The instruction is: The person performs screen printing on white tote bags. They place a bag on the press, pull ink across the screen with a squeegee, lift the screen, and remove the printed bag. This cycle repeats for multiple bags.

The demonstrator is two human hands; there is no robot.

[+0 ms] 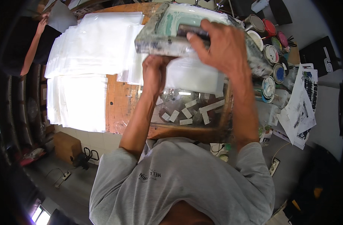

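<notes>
R hand (225,45) pinches dark squeegee (186,29) inside frame (160,47), prob. for control; L hand (154,69) at near edge, maybe steadying (fingertips hidden, grip unclear).

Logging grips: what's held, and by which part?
The right hand grips a dark block from its right side. The left hand is at the frame's near edge; its hold cannot be told.

Close-packed paint cans (271,54) beside frame (156,47)
</notes>
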